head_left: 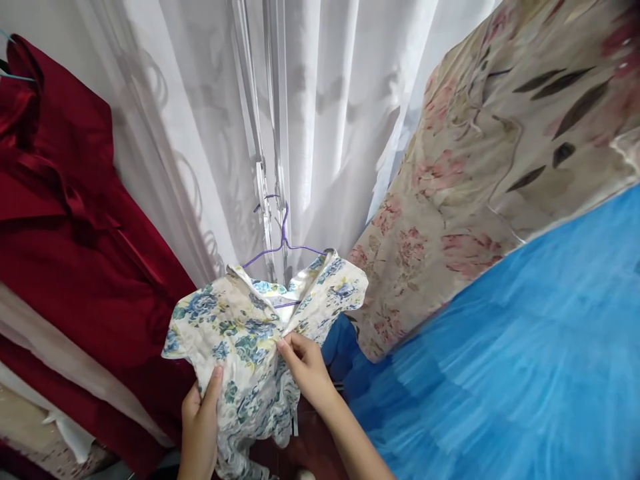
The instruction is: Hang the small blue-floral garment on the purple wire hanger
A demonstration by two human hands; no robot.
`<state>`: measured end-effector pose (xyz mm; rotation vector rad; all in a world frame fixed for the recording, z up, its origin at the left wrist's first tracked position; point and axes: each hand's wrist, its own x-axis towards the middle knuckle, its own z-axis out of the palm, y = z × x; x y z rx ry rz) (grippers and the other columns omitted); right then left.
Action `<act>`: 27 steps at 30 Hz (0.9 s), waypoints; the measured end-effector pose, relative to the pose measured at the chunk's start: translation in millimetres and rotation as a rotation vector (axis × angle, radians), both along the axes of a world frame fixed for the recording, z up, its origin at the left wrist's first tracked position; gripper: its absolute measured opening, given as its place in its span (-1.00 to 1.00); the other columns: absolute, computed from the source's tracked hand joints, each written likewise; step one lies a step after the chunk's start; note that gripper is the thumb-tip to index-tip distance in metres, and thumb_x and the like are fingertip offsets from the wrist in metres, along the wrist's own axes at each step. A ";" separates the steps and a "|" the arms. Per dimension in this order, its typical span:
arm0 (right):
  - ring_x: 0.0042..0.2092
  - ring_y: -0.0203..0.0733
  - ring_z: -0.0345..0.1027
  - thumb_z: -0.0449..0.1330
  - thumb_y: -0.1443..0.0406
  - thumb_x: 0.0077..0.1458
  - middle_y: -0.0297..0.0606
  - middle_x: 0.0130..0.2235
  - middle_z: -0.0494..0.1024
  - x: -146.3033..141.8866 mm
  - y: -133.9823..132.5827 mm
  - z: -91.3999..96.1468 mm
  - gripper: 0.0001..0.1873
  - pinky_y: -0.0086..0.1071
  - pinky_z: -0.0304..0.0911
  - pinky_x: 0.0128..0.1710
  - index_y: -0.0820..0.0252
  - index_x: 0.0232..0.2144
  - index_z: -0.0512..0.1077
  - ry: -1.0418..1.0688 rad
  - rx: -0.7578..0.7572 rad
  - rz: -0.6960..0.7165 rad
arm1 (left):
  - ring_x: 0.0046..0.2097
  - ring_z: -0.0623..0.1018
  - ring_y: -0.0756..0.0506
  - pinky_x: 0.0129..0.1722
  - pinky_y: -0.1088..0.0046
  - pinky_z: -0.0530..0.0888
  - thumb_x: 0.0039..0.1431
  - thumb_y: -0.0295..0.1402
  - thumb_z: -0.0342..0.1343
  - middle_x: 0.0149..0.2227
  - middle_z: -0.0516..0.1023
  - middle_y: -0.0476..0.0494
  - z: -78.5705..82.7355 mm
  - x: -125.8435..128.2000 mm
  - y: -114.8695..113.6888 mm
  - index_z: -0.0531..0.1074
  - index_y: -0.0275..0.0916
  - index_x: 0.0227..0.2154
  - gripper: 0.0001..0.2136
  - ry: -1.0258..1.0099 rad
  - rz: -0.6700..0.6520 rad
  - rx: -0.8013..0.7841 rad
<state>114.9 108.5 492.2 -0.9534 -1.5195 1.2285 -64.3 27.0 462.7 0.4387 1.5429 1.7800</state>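
A small cream garment with a blue flower print (240, 327) hangs on a thin purple wire hanger (283, 243) in front of a white curtain. My left hand (200, 420) grips the garment's lower left side, thumb on the cloth. My right hand (306, 365) pinches the front of the garment near its middle, just below the collar. Both hands are closed on the fabric.
A dark red garment (65, 220) hangs at the left on a light blue hanger. A sheer white curtain (310, 120) fills the back. A beige cloth with pink flowers (490, 173) hangs at the right, above a bright blue tulle fabric (525, 360).
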 end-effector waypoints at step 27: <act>-0.67 -0.43 -0.17 0.26 0.18 -0.07 -0.40 -0.72 0.29 -22.9 30.5 129.3 -0.74 -0.40 -0.38 -0.64 0.31 -0.55 0.52 0.306 -0.091 -0.147 | -0.34 0.51 -0.14 -0.31 0.40 0.31 0.03 -0.56 0.07 -0.43 0.50 -0.12 29.0 22.0 44.4 0.40 -0.19 -0.45 -0.87 1.322 -0.942 0.169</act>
